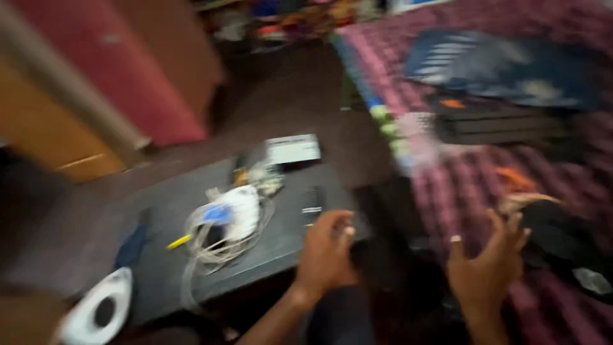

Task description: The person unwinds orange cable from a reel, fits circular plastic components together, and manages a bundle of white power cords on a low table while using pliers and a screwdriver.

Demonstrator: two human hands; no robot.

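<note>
Left hand (325, 255) fingers curled at dark table (281, 249) edge, right hand (486, 259) fingers spread

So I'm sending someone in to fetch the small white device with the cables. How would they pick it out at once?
Start at the dark low table in the middle of the room, left of the purple patterned bedcover. Near its centre, just left of the person's left hand, lies a white device with a blue patch, ringed by a loose coil of pale cables. Unlike the flat dark remote beside it, it is rounded and white.
</note>
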